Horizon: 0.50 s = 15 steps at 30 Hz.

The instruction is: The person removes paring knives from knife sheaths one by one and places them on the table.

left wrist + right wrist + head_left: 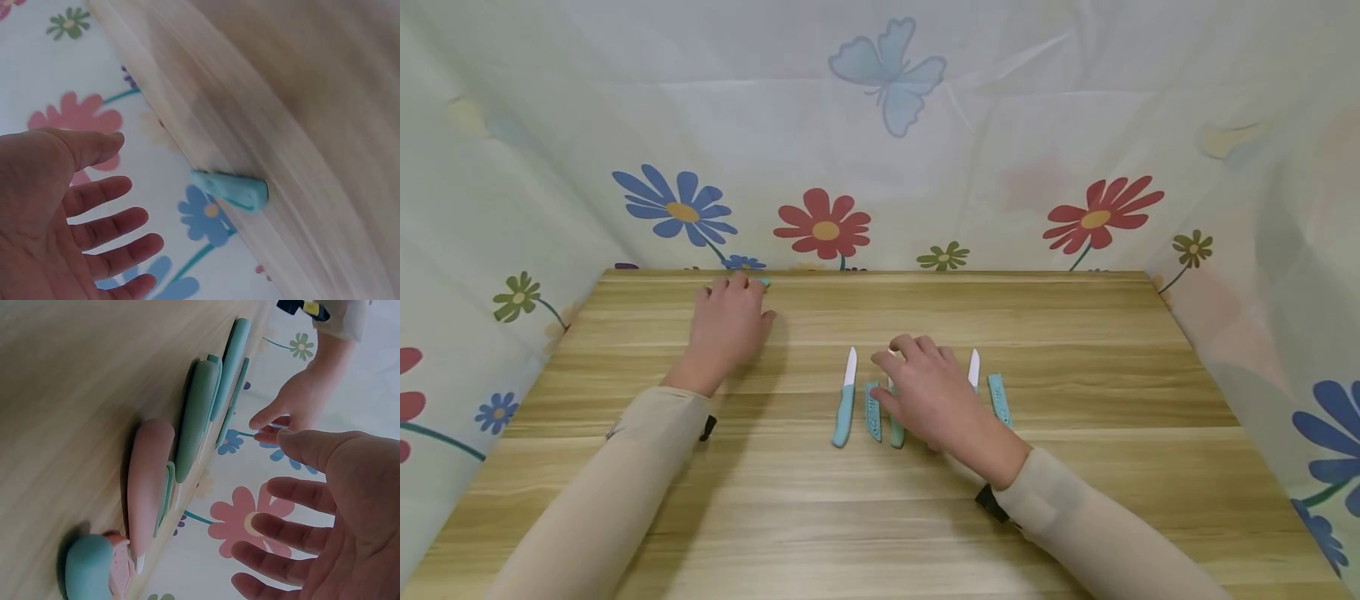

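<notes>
My left hand (730, 321) is over the table's back edge with its fingers loosely spread. A small teal piece (231, 189) lies there, mostly hidden by that hand in the head view; its kind is unclear. My right hand (928, 387), fingers slightly bent and apart, hovers above a row of small paring knives. A light-blue-handled knife (845, 412) and a teal blade sheath (873, 411) lie left of it. Partly beneath it are a green-handled knife (897, 431) and a pink-handled knife (150, 481). Neither hand holds anything.
Right of the right hand, a white blade (974, 367) and another teal sheath (1000, 400) show. The right wrist view also has a pink sheath (120, 565) and a teal handle (90, 569). Flower-printed cloth (1000, 150) walls the wooden table (1075, 333) at back and sides.
</notes>
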Available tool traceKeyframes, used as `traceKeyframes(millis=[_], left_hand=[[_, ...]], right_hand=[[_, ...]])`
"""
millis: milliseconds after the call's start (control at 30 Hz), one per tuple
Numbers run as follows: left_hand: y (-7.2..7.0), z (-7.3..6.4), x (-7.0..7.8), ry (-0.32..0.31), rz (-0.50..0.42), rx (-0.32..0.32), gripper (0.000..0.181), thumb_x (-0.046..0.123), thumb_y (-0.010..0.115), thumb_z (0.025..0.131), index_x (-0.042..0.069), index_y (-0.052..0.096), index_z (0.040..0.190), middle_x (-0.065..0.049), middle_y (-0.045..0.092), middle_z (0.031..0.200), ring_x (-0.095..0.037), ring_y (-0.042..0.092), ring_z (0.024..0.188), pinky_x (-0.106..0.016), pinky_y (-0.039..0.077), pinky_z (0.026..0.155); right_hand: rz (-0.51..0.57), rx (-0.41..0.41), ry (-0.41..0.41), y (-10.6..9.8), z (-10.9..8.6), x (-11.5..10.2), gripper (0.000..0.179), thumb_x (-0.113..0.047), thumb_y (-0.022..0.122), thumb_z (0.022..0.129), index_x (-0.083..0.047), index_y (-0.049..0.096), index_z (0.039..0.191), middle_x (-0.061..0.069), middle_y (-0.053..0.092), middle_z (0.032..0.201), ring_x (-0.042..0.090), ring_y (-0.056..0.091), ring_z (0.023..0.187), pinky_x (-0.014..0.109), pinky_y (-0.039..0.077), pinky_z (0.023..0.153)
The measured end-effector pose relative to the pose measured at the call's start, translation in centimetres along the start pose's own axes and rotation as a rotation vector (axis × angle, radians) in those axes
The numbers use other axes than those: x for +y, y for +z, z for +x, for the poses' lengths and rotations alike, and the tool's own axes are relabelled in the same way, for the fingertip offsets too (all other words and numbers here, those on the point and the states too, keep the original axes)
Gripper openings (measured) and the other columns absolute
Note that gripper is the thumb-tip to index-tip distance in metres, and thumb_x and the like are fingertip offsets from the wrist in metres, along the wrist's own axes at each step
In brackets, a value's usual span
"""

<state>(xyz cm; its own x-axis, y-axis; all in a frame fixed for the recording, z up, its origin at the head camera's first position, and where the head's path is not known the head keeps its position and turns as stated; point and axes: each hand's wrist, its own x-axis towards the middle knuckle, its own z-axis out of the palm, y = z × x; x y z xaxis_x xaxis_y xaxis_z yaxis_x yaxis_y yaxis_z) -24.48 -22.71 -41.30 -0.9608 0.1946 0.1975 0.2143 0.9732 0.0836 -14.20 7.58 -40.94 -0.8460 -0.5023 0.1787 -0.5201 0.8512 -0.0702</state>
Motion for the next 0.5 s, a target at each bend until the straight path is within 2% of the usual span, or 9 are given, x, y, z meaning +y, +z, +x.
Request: traceKeyframes(millis=[100, 333, 500], left_hand=[[0.4, 1.3, -0.6, -0.024, -0.001, -0.007, 0.047, 0.027, 0.070, 0.101, -0.007, 0.060, 0.132, -0.030, 0.056, 0.132, -0.055, 0.049, 0.125, -0.075, 0.035, 0.102], [1.4, 4.1, -2.1, -0.087, 0.007, -0.074, 0.049, 0.029, 0.062, 0.106, -0.010, 0.058, 0.136, -0.032, 0.053, 0.134, -0.058, 0.045, 0.128, -0.080, 0.024, 0.110], [2.2, 5.6, -3.0, -0.130, 0.031, -0.135, 0.050, 0.030, 0.058, 0.108, -0.011, 0.061, 0.135, -0.034, 0.053, 0.134, -0.059, 0.045, 0.128, -0.081, 0.024, 0.110]], right_hand=[[0.004, -0.006, 0.002, 0.2, 0.0, 0.0, 0.048, -0.046, 0.074, 0.100, -0.019, 0.068, 0.140, 0.009, 0.061, 0.139, 0.034, 0.059, 0.126, 0.054, 0.050, 0.103], [0.007, -0.012, -0.001, 0.4, 0.1, -0.3, 0.048, -0.046, 0.074, 0.100, -0.019, 0.068, 0.140, 0.009, 0.062, 0.138, 0.034, 0.060, 0.124, 0.055, 0.051, 0.100], [0.016, -0.009, -0.011, 0.6, 0.1, -0.6, 0.046, -0.044, 0.074, 0.100, -0.019, 0.069, 0.139, 0.009, 0.062, 0.137, 0.033, 0.060, 0.123, 0.053, 0.052, 0.100]])
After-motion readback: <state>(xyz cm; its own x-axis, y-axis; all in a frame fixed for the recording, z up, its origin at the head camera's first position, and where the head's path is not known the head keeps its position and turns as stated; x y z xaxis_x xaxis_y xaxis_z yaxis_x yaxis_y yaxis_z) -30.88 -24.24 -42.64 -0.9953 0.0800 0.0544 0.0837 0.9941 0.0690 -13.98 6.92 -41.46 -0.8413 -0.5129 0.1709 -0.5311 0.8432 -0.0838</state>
